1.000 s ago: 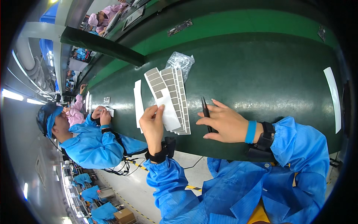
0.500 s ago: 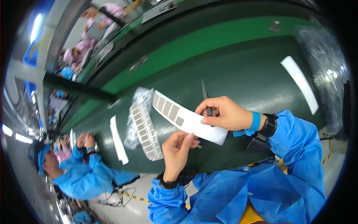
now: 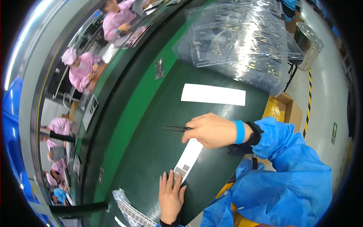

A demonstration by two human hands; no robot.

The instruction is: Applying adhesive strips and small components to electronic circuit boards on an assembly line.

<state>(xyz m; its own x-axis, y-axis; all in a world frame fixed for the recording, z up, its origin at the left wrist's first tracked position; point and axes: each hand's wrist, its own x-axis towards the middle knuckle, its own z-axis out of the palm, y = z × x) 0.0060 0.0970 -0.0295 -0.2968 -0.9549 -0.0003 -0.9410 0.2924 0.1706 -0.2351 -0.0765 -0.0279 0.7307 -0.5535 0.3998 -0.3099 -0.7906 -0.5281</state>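
From my remote view, I see a narrow white label strip (image 3: 190, 157) lying on a dark green tabletop (image 3: 143, 151), slanting from lower left to upper right. Most of its visible length is blank; grey squares fill its lower end, where the left hand (image 3: 171, 197) rests its fingertips. Its upper end is hidden beneath the right hand (image 3: 211, 130), which grips slim black tweezers (image 3: 176, 128), their tips pointing left.
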